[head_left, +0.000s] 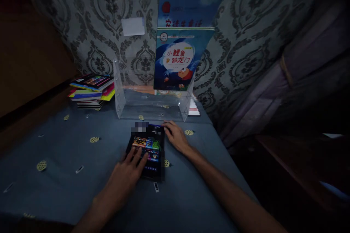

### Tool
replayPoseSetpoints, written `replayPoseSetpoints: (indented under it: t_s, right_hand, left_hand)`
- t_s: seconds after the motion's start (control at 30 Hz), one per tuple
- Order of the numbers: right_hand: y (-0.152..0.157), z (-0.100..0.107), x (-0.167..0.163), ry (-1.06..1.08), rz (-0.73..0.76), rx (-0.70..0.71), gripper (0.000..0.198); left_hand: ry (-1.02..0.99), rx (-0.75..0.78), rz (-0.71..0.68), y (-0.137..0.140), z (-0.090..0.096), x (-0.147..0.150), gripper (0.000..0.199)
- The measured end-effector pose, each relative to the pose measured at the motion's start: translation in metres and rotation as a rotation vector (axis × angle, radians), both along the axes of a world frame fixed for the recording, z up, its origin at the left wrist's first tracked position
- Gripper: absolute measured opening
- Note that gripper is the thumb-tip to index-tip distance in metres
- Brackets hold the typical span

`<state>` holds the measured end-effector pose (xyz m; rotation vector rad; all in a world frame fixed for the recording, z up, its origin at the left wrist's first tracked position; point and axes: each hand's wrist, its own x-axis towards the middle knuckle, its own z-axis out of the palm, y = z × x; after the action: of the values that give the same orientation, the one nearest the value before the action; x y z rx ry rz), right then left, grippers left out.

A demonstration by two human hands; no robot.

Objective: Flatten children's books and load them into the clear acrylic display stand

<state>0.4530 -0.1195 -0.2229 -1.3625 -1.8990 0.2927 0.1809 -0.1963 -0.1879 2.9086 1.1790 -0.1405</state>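
A black-covered book [146,169] with rows of small bright pictures lies flat on the tablecloth. My left hand [130,167] rests on its lower left part, fingers spread over the cover. At the book's upper right corner is my right hand [177,136], its fingers stretched out and the fingertips touching the edge. Just behind the book stands a clear acrylic book rack [153,113]. In it, at the right, a blue picture book [161,69] with a red fish leans upright, and another blue book [188,7] shows above it.
A stack of books [90,94] sits left of the rack. Blue cloth with pineapple prints covers the table [60,189]. Patterned wallpaper [109,0] with a white card [133,26] rises behind. A curtain [262,91] hangs at the right, beyond the table's edge.
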Motion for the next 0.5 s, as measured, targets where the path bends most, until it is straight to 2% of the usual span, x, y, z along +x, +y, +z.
replayPoseSetpoints:
  t_s: [0.17, 0.27, 0.4, 0.5]
  right_hand:
    - [0.003, -0.001, 0.015, 0.005, -0.071, 0.013, 0.027]
    - [0.006, -0.001, 0.023, 0.001, -0.11, 0.037, 0.027]
    - [0.004, -0.001, 0.028, -0.006, -0.145, 0.038, 0.027]
    - [-0.006, 0.001, 0.03, 0.0, -0.21, 0.023, 0.027]
  left_hand:
    - [-0.012, -0.014, -0.079, -0.005, 0.0, 0.035, 0.081]
    - [-0.006, -0.095, -0.126, -0.002, 0.01, 0.042, 0.072]
    - [-0.046, -0.182, -0.16, 0.021, 0.03, 0.042, 0.051]
    - [-0.057, -0.178, -0.122, 0.051, 0.033, 0.041, 0.048]
